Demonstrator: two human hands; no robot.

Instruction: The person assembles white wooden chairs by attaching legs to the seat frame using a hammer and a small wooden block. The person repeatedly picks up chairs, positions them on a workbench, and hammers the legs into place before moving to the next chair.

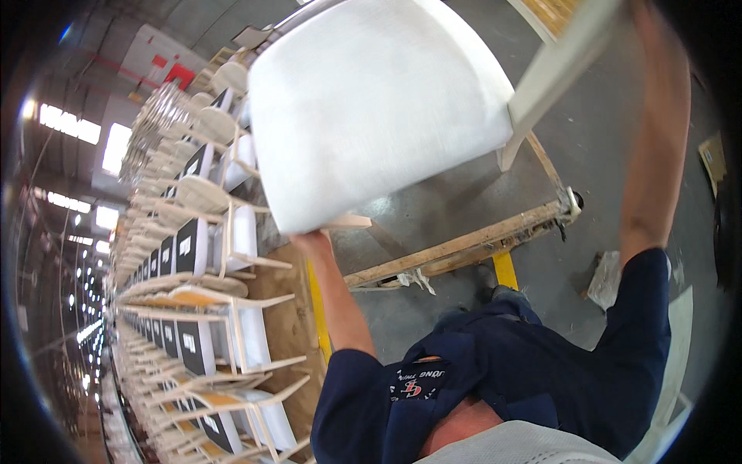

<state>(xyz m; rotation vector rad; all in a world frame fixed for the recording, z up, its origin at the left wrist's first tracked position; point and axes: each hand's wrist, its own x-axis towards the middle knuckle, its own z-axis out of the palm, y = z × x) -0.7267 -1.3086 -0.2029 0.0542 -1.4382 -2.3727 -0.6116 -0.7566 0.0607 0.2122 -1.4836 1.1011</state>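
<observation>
A chair (379, 108) with a pale padded seat and light wooden frame fills the upper middle, tilted and held off the floor. My left hand (311, 242) grips the near left corner of the seat from beneath, its fingers mostly hidden under the edge. My right arm stretches up to the top right, where my right hand (645, 19) holds the pale wooden back part of the chair. That hand is blurred and partly cut off by the picture's edge. Below the chair lies a low wooden frame (464, 238) with a caster at its corner.
On the left, many similar chairs (232, 240) are stacked in long rows, some legs sticking out toward me. Yellow lines (505, 271) mark the grey floor. A clear plastic bag (604, 280) lies to the right, and a cardboard piece (712, 161) is farther right.
</observation>
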